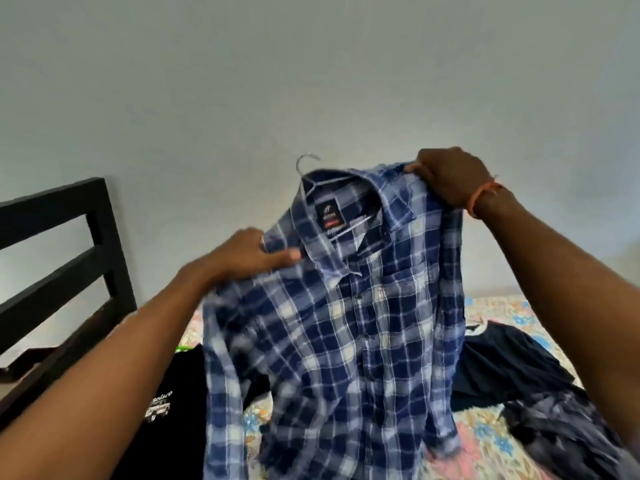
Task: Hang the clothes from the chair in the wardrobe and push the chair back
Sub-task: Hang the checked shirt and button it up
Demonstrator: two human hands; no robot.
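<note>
Head view: blue plaid shirt (349,327) held up over bed (498,313), wire hanger (306,168) in collar. Left hand (252,252) pinches left shoulder; right hand (450,178) grips right shoulder. Black T-shirt (173,410) lies below.

The held-up plaid shirt (346,323) blocks the middle. A black headboard (69,244) stands left; dark clothes (512,362) cover the bed (502,306) right. Bare wall (311,81) beyond leaves open air above.

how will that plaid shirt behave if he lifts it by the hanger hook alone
The plaid shirt looks floppy: it drapes in folds below both hands. It sits askew on the hanger, so it may slide off one side. Probably light, since the thin wire carries it.
</note>
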